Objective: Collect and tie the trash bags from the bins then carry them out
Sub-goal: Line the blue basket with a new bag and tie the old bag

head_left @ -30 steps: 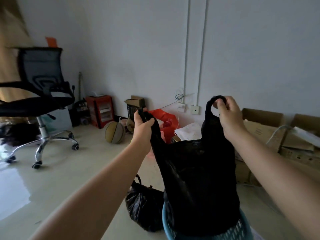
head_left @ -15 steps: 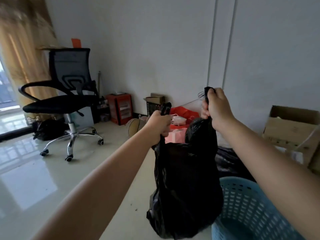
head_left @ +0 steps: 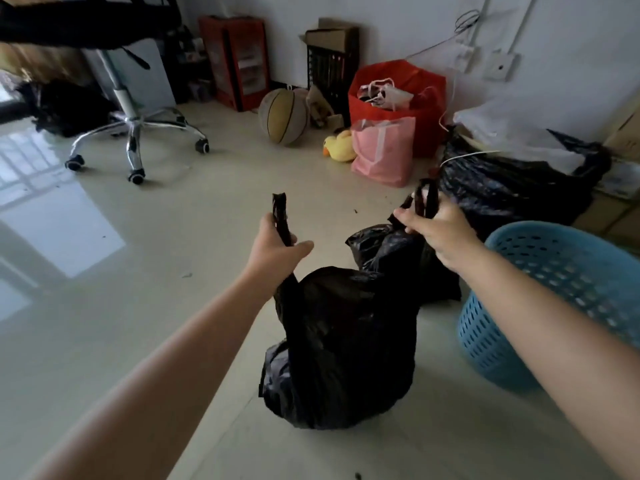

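Observation:
A full black trash bag (head_left: 343, 344) rests on the pale floor in front of me, left of the blue plastic bin (head_left: 561, 271). My left hand (head_left: 277, 249) is shut on the bag's left handle strip, which sticks up past my fingers. My right hand (head_left: 438, 228) is shut on the right handle loop. The two handles are held apart. Another black bag (head_left: 384, 245) sits just behind it, partly hidden by my right hand. A large black bag (head_left: 512, 188) lies further back on the right.
An office chair (head_left: 131, 129) on wheels stands at the back left. Along the wall are a basketball (head_left: 284, 116), a yellow duck toy (head_left: 341, 150), a pink bag (head_left: 384, 150), a red bag (head_left: 398, 95), a red cabinet (head_left: 239, 60) and cardboard boxes (head_left: 609, 213).
The bag has come out of the blue bin and moved left and down onto the floor. My view has tilted down, and my hands have lowered and spread.

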